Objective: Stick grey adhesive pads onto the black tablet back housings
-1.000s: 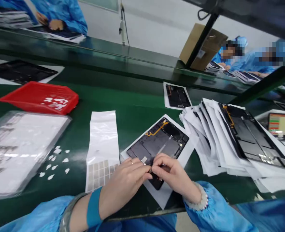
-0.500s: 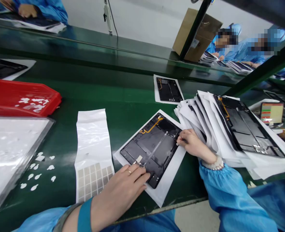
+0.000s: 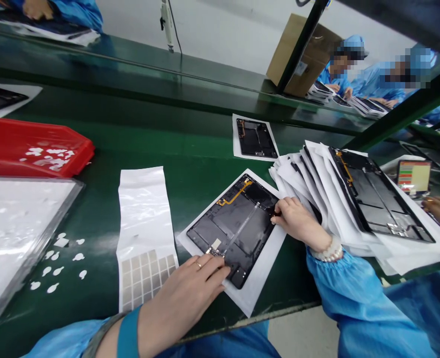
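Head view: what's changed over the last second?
The right hand has moved away from the left hand, forward and right, to the right edge of the dark panel. The left hand stays at its near edge; the panel still lies on its white sheet.

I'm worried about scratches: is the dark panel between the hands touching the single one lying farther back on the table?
Apart. The head view shows a strip of green table between the nearer panel and the farther panel.
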{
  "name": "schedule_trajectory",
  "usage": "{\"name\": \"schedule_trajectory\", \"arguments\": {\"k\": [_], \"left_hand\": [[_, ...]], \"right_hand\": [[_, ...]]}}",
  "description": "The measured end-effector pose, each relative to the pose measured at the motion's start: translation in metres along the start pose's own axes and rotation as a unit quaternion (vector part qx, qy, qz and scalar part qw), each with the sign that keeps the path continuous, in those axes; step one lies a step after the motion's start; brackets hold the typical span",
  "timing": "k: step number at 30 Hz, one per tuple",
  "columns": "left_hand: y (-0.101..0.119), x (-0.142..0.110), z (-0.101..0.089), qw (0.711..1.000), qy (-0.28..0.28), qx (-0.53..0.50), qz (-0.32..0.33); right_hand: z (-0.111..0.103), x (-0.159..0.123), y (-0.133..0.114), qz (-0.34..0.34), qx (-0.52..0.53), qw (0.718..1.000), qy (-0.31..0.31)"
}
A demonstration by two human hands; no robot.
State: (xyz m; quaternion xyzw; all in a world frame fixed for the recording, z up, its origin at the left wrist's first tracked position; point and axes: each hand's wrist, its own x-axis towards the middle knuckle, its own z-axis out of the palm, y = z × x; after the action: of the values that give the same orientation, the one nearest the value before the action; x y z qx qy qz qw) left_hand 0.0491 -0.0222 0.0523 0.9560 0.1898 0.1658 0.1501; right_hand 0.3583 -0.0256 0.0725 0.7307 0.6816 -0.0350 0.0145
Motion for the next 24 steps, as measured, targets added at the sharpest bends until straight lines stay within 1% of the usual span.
{"name": "schedule_trajectory", "arguments": {"k": [2,3,5,7,8,10,12,15,18,20,22,24], "left_hand": [[-0.001,-0.002,0.000,1.000,0.015,0.003,-0.002],[-0.001,-0.003,0.000,1.000,0.020,0.005,0.000],[-0.001,-0.004,-0.001,1.000,0.022,0.009,0.012],[-0.002,-0.005,-0.003,1.000,0.010,0.016,0.025],[-0.002,-0.005,-0.004,0.999,0.001,0.021,0.030],[-0.002,-0.008,-0.005,0.999,-0.015,0.029,0.032],[-0.002,-0.011,-0.002,0.999,-0.020,0.037,0.029],[-0.003,-0.017,0.007,0.998,-0.011,0.054,0.037],[-0.002,-0.020,0.013,0.995,0.022,0.082,0.045],[0.000,-0.020,0.014,0.992,0.046,0.105,0.044],[0.002,-0.019,0.016,0.989,0.063,0.126,0.044],[0.001,-0.017,0.020,0.985,0.084,0.139,0.051]], "right_hand": [[0.002,0.004,0.006,0.001,0.028,1.000,0.011],[0.003,0.008,0.009,0.005,0.044,0.999,0.031],[0.005,0.018,0.012,0.033,0.058,0.994,0.092],[0.007,0.030,0.013,0.071,0.033,0.988,0.129],[0.009,0.037,0.012,0.084,0.015,0.988,0.129],[0.010,0.049,0.008,0.083,-0.007,0.991,0.105],[0.011,0.059,0.004,0.061,-0.009,0.994,0.093],[0.008,0.066,-0.003,0.028,-0.013,0.995,0.098],[-0.008,0.069,-0.010,0.026,-0.022,0.991,0.130],[-0.027,0.079,-0.015,0.045,-0.025,0.983,0.178],[-0.049,0.102,-0.023,0.069,0.007,0.962,0.265],[-0.066,0.140,-0.036,0.060,0.063,0.936,0.340]]}}
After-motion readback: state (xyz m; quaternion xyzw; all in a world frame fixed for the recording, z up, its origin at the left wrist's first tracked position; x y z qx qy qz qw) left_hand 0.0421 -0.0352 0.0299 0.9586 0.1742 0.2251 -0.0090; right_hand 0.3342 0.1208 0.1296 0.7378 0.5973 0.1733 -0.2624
